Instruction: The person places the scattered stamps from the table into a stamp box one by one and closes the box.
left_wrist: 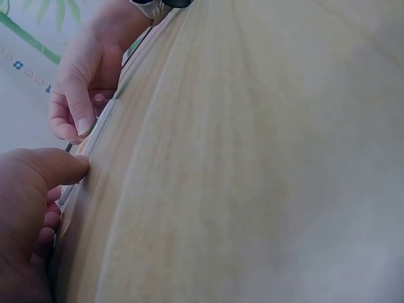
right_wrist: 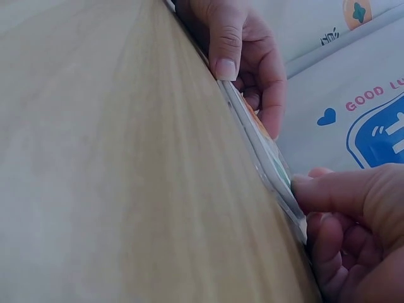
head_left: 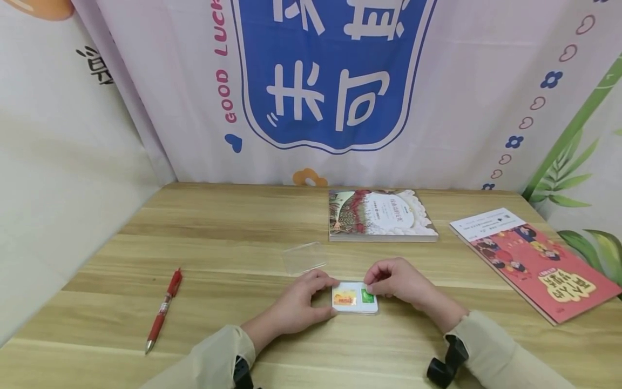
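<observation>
A small white card case (head_left: 355, 308) lies flat on the table, with an orange-and-yellow picture (head_left: 344, 297) on its left half and a small green card (head_left: 367, 296) on its right. My left hand (head_left: 302, 301) grips the case's left end, thumb at the near corner and index finger at the far one. With curled fingers, my right hand (head_left: 399, 281) pinches at the green card, its thumb and index fingertips over the card's upper edge. From the right wrist view the case (right_wrist: 255, 139) shows edge-on between both hands, with clear plastic along its underside.
A clear plastic lid (head_left: 305, 258) lies just behind the left hand. Farther back is a thick illustrated book (head_left: 384, 215); a pink book (head_left: 536, 265) lies at the right. A red pen (head_left: 163, 310) rests at the left. Printed cloth (head_left: 452, 108) hangs behind the wooden table (head_left: 233, 216).
</observation>
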A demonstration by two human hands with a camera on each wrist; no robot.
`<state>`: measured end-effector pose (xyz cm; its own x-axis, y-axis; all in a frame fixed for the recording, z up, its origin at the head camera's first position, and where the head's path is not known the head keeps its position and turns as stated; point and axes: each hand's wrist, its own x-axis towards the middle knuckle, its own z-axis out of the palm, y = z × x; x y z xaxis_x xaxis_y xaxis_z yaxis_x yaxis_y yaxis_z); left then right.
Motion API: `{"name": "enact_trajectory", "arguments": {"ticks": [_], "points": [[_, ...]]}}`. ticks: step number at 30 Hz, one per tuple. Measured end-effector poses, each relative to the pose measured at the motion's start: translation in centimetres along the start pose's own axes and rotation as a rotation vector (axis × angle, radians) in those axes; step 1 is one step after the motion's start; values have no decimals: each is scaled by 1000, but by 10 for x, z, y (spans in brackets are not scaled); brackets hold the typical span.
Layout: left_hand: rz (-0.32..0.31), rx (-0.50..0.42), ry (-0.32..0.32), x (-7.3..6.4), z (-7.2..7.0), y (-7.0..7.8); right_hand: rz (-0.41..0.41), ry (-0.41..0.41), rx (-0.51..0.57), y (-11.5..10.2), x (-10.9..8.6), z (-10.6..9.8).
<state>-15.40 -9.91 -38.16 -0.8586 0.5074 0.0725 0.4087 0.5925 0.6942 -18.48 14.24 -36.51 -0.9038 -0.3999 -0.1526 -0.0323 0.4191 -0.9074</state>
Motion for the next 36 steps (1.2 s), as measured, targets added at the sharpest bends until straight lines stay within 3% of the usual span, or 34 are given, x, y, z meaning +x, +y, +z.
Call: {"name": "enact_trajectory", "arguments": {"ticks": [9,16,21,24,29,36], "points": [[22,-5,9,2,0,-1,1,-5,0,-2,1,-3],[37,-90,-11,0,-10,-1,-1,-28,6,-11,7,-14],[127,-50,50,9,-31,8,-92,-63,-162,-27,22,-20],[135,-13,97,12,-46,9,-162,-123,-269,-42,33,-15],[36,37,131,14,-64,-1,-251,-212,-424,-60,51,-4],[-115,115,24,6,-75,-21,-204,-260,-584,-72,71,14]]}}
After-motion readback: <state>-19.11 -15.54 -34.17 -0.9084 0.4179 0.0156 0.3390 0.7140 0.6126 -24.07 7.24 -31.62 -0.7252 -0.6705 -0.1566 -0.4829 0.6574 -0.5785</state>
